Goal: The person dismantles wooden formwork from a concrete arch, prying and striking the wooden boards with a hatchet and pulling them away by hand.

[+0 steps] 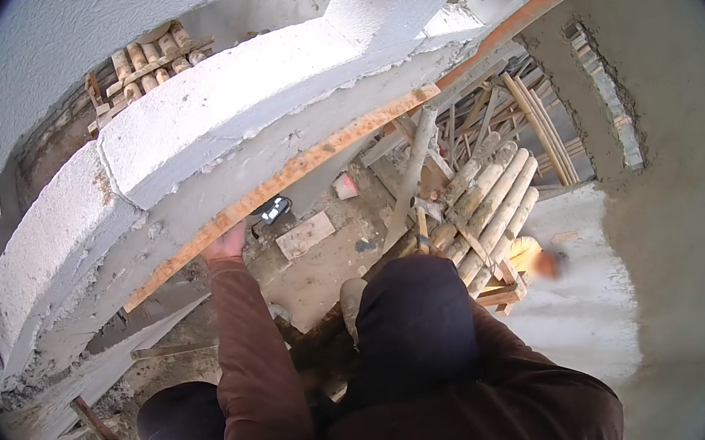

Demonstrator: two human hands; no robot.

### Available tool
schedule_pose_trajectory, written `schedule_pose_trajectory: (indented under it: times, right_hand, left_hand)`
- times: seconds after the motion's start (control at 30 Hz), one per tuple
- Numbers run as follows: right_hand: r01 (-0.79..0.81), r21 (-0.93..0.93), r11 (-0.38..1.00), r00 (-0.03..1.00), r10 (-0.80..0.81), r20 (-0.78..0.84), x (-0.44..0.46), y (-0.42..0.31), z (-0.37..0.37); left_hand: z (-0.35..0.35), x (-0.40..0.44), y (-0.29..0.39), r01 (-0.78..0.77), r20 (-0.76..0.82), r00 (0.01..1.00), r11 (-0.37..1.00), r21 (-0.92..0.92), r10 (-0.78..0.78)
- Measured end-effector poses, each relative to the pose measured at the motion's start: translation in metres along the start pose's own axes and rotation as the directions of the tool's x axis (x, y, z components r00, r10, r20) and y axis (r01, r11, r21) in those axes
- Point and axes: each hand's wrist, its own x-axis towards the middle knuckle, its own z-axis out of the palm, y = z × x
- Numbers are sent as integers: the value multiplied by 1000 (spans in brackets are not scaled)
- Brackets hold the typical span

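My left hand (225,242) is raised at the lower edge of a long wooden board (302,165) and appears to grip it; the fingertips are hidden behind the wood. The board runs slantwise along the plastered underside of a white block wall (230,85). A brown sleeve (248,338) covers my left arm. Just right of that hand, a small black-and-silver object (275,209) shows, its kind unclear. My right arm (528,357) goes forward behind a dark, rounded form (417,317), which hides my right hand.
Below, round logs (491,203) are bound into a platform, with a person in yellow (525,251) beside it. A pale slab (306,234) and a white-and-red bucket (345,187) are on the dirty floor. Partly wet plaster covers the right wall (671,93), where a slot (606,96) shows blocks.
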Motion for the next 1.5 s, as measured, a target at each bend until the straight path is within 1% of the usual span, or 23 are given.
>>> schedule_pose_trajectory:
  times: [0.17, 0.23, 0.3, 0.5, 0.57, 0.63, 0.8, 0.87, 0.9, 0.97, 1.0, 1.03, 1.1, 1.13, 1.17, 1.23, 1.27, 1.3, 1.33, 1.4, 1.43, 1.47, 1.5]
  right_hand:
    - [-46, 23, 999, 999, 47, -25, -2, 16, -10]
    - [-57, 19, 998, 998, 57, -28, -2, 20, -12]
    - [-63, 9, 998, 997, 64, -34, -3, 24, -15]
    - [-70, 21, 997, 995, 71, -64, -8, 32, -17]
    - [-69, 32, 997, 994, 71, -79, -10, 34, -17]
    - [-62, 42, 997, 995, 65, -82, -11, 33, -16]
    - [-49, 70, 996, 995, 55, -85, -12, 35, -21]
    - [-48, 84, 995, 994, 55, -90, -10, 35, -19]
    - [-48, 87, 995, 994, 55, -89, -10, 35, -19]
    - [-46, 107, 993, 994, 56, -93, -7, 36, -18]
    - [-44, 116, 992, 994, 55, -94, -7, 38, -18]
    - [-44, 123, 991, 994, 56, -95, -6, 40, -17]
    - [-46, 146, 988, 994, 60, -93, -4, 42, -17]
    - [-46, 160, 986, 994, 61, -94, -4, 42, -17]
    - [-41, 177, 983, 993, 60, -102, -3, 44, -17]
    - [-44, 206, 978, 991, 68, -112, -2, 45, -15]
    - [-45, 221, 974, 990, 74, -124, -1, 46, -11]
    - [-46, 242, 969, 987, 81, -138, -3, 42, -6]
    - [-46, 267, 963, 984, 90, -157, -3, 42, -3]
    - [-52, 320, 946, 973, 119, -196, 0, 46, 0]
    - [-55, 365, 930, 967, 140, -211, 0, 40, 4]
    - [-58, 422, 905, 967, 157, -202, 2, 32, 8]
    - [-55, 497, 866, 971, 163, -177, 8, 16, 7]
  left_hand:
    - [10, -8, -2, 17, -17, 1000, 994, -108, -19]
    - [8, -5, -2, 81, -18, 996, 976, -203, -87]
    - [1, -1, -5, 43, 5, 999, 984, -172, -43]
    - [5, -4, -5, 112, 8, 994, 971, -210, -113]
    - [7, -4, -3, 149, 135, 983, 969, -195, -124]
    - [-2, 1, -5, 110, 185, 980, 979, -173, -78]
    - [-17, 9, 13, 113, 104, 990, 964, -239, -90]
    - [-15, 10, 16, 194, 77, 981, 938, -286, -179]
    - [-21, 13, 15, 186, 75, 982, 940, -285, -171]
    - [-29, 24, 9, 62, 245, 966, 995, 76, -79]
    - [-28, 22, 10, 56, 246, 966, 995, 78, -73]
    - [-30, 17, 10, -82, 273, 962, 928, 362, -22]
    - [-33, 15, 17, -224, 317, 948, 758, 613, 24]
    - [-33, 18, 21, -96, 230, 973, 901, 423, -4]
    - [-33, 21, 22, 37, 155, 986, 980, 197, -68]
    - [-21, 19, 26, 79, -89, 993, 995, 59, -74]
    - [-35, 24, 29, -55, 118, 993, 857, 513, -7]
    - [-39, 26, 30, -152, 279, 960, 777, 611, -31]
    - [-42, 27, 32, -277, 432, 900, 693, 665, -54]
    - [-39, 27, 31, -209, 515, 851, 832, 514, -104]
    - [-46, 31, 31, -408, 473, 877, 394, 824, -81]
    - [-53, 37, 34, -468, 472, 881, -178, 866, -21]
    - [-61, 45, 37, -350, 517, 855, -692, 632, 40]
